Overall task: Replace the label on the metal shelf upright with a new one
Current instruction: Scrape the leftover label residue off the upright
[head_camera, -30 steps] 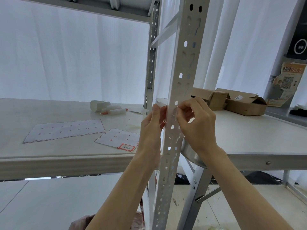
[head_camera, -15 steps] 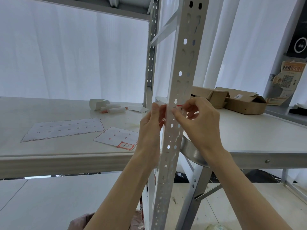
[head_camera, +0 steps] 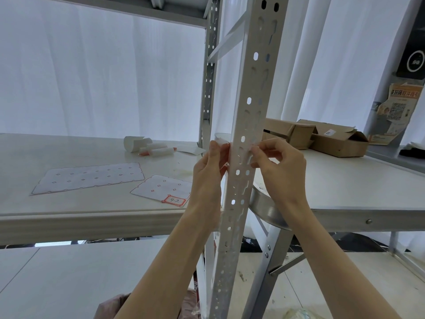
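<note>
A perforated grey metal upright (head_camera: 247,125) runs through the middle of the view. My left hand (head_camera: 208,173) is at its left edge, fingertips pinching the white end of a label (head_camera: 220,141) that lies against the hidden side of the upright. My right hand (head_camera: 279,168) is at the right edge, thumb and forefinger pinched on a thin red-edged bit of the same label. Most of the label is hidden behind the metal. On the shelf board (head_camera: 69,215) lie a large label sheet (head_camera: 89,178) and a smaller sheet (head_camera: 161,187) bearing a red-bordered label marked "4-2" (head_camera: 174,200).
A paper roll and white tubes (head_camera: 147,147) lie at the back of the shelf. The rear upright (head_camera: 208,88) stands behind my left hand. A round metal pan (head_camera: 264,204) sits behind the upright. Cardboard boxes (head_camera: 326,138) rest on the table (head_camera: 368,192) at right.
Both hands stay at the same height on the upright. My right fingers have shifted slightly along its right edge, and a red label edge shows between them.
</note>
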